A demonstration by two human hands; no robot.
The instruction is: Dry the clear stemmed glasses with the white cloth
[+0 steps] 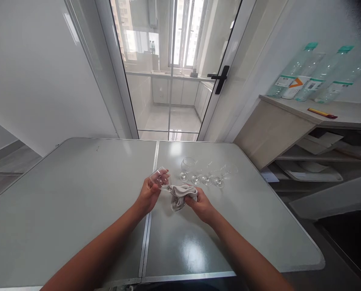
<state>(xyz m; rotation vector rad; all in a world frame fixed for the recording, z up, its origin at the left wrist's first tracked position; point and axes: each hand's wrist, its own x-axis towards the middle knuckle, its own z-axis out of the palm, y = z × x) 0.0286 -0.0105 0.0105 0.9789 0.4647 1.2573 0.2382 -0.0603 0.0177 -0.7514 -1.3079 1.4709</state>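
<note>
Head cam: left hand closed round the bowl of a clear wine glass, held tilted on its side just above the tabletop, near the centre seam. Right hand clenched on a grey cloth bunched over the stem/foot end; foot itself hidden by the cloth. Row of spare wine glasses stands upright just behind, close to the right hand, nearly touching each other.

Risks imo: twisting bowl vs cloth-wrapped stem loads the thin stem, could snap. Bowl is smooth, so a slip = drop onto hard top. Cloth or knuckles swinging back could clip the nearest standing glass & domino the row. Plastic bottles on the side shelf are well apart, no factor.
</note>
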